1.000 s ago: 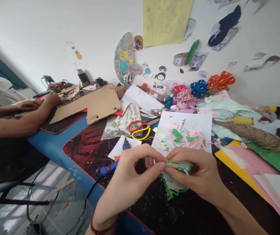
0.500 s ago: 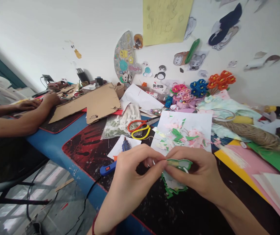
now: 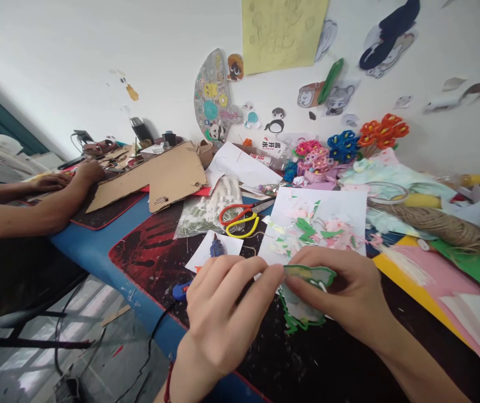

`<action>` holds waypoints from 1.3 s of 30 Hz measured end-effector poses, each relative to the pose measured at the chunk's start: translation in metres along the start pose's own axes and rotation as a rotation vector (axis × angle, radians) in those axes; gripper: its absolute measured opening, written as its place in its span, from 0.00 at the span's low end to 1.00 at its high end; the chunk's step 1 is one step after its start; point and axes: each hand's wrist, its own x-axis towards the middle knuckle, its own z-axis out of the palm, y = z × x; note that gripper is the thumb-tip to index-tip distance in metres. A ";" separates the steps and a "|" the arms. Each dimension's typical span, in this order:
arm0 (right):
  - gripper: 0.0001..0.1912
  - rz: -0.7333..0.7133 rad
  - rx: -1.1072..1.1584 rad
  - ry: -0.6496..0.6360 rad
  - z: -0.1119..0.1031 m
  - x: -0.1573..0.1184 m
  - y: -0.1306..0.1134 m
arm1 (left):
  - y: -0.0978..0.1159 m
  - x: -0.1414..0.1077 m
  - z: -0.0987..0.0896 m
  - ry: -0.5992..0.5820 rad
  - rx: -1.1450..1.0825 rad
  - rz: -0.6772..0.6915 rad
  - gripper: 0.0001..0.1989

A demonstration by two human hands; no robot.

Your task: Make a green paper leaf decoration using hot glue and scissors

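Over the dark mat (image 3: pixel 260 358), my right hand (image 3: pixel 344 282) pinches a green-edged cutout (image 3: pixel 302 310) with a pale grey-white face, its ragged green lower border hanging below the fingers. My left hand (image 3: pixel 229 313) is turned with its back toward me, its fingertips closed at the cutout's upper left edge. The left thumb is mostly hidden. Behind the left hand lies a blue glue gun (image 3: pixel 216 247), its nozzle on a small white paper (image 3: pixel 234 244) and its middle covered by the hand. White paper (image 3: pixel 273 226) with green and pink scraps lies just beyond both hands.
Red-and-yellow-handled scissors (image 3: pixel 242 224) lie beside a plastic bag (image 3: pixel 193 215) of white pieces. Cardboard (image 3: pixel 177 173) spans the back left, near another person's arm (image 3: pixel 59 204). Twine (image 3: pixel 445 226), coloured sheets (image 3: pixel 428 274) and craft flowers (image 3: pixel 313 157) crowd the right side.
My left hand has rolled over, so its back now faces me and the gap between thumb and index finger is hidden. My right hand still holds the cutout, shifted slightly right.
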 end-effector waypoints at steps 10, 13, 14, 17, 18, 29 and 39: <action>0.05 -0.153 -0.103 -0.044 -0.002 0.000 -0.003 | 0.000 -0.001 0.001 -0.070 0.095 0.147 0.11; 0.06 -0.183 -0.139 -0.042 -0.001 0.001 -0.002 | 0.001 -0.004 0.002 -0.063 0.107 0.151 0.11; 0.06 -0.183 -0.149 -0.040 -0.001 0.001 -0.002 | 0.001 -0.005 0.002 -0.054 0.111 0.155 0.11; 0.06 -0.157 -0.169 -0.039 0.000 0.002 0.000 | 0.000 -0.008 0.004 -0.028 0.134 0.167 0.11; 0.06 -0.149 -0.176 -0.035 0.000 0.002 0.000 | 0.000 -0.008 0.005 -0.025 0.141 0.171 0.11; 0.09 -0.184 -0.227 0.099 0.006 -0.001 -0.003 | 0.002 -0.008 0.014 0.030 0.141 0.214 0.11; 0.09 -0.163 -0.204 0.131 0.001 -0.001 0.001 | 0.008 -0.002 0.010 0.063 -0.010 -0.135 0.07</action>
